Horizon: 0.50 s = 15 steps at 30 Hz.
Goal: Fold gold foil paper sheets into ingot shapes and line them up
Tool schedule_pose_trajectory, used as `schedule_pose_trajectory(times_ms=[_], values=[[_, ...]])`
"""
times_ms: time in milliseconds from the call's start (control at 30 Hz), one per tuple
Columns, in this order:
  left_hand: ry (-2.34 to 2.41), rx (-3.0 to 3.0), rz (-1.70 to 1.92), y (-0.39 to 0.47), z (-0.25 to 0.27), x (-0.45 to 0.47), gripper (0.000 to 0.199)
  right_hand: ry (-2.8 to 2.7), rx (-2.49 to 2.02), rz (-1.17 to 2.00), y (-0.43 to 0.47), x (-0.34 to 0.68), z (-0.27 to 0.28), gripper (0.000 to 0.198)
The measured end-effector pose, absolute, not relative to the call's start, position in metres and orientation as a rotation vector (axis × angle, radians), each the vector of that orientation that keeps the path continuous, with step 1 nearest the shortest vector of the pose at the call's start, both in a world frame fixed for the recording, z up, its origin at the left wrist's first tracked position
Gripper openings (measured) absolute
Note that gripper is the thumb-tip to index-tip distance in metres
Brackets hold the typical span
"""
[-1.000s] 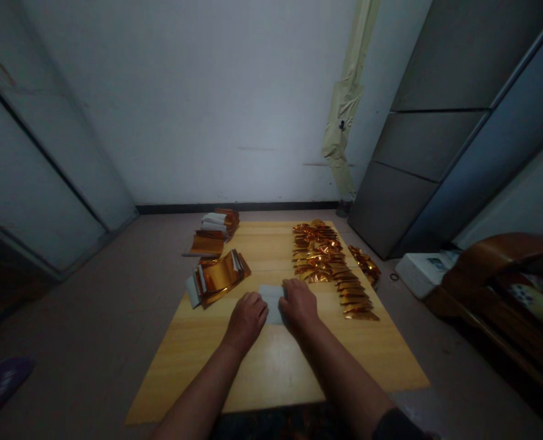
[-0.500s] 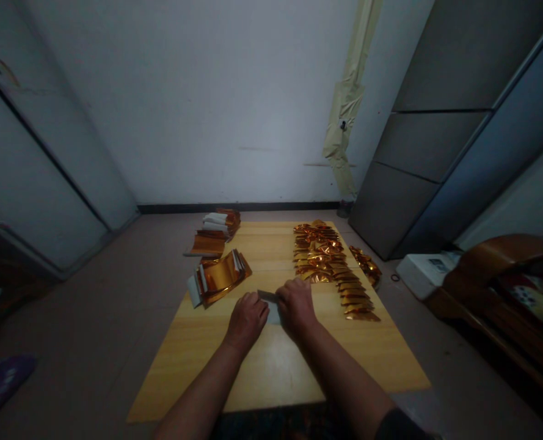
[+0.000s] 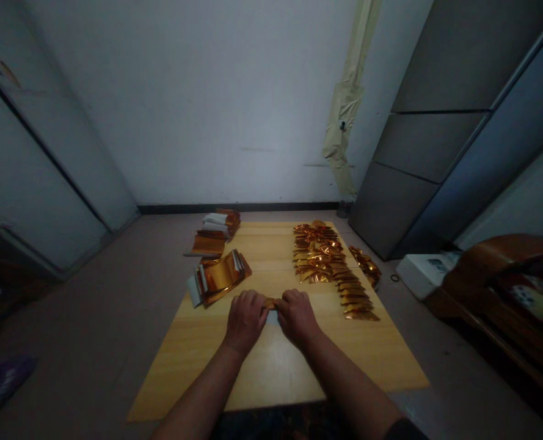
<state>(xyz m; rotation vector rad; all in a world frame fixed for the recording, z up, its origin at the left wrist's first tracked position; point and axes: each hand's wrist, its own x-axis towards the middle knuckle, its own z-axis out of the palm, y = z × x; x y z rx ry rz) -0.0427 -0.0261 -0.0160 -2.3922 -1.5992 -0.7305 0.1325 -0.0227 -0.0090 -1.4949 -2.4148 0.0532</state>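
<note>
Between my two hands, low over the middle of the wooden table (image 3: 271, 373), is a small sheet of gold foil paper (image 3: 269, 302), with its gold side showing along a fold and a pale patch below. My left hand (image 3: 247, 318) grips its left end with fingers closed. At the right end my right hand (image 3: 297, 315) pinches it; my fingers cover much of the sheet. Left of my hands lies a stack of loose gold foil sheets (image 3: 220, 275) with pale backs. To the right sit rows of folded gold foil pieces (image 3: 319, 250).
More foil sheets (image 3: 209, 243) lie at the table's far left corner. Beyond the right edge is another heap of folded gold pieces (image 3: 366, 266). A grey refrigerator (image 3: 418, 146), a white box (image 3: 427, 274) and a carved wooden seat (image 3: 495, 287) stand on the right. A wall is ahead.
My right hand has moved slightly down, level with my left. The sheet's raised dark edge has turned down, and a narrow gold strip now shows between my fingers.
</note>
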Motion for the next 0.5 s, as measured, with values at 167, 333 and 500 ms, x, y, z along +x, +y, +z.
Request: schedule_pose_trajectory(times_ms=[167,333,500], values=[[-1.477,-2.488,-0.762,-0.025,-0.018,-0.044,0.023,-2.427,-1.483,0.018,-0.023,0.132,-0.011,0.010],[-1.535,-2.559,-0.645,-0.026,-0.011,-0.042,0.015,-2.425,-1.470,0.009,-0.023,0.133,-0.012,0.011],[-1.583,-2.557,-0.657,-0.028,-0.006,-0.041,0.018,-2.432,-1.474,-0.005,-0.026,0.136,-0.010,0.010]])
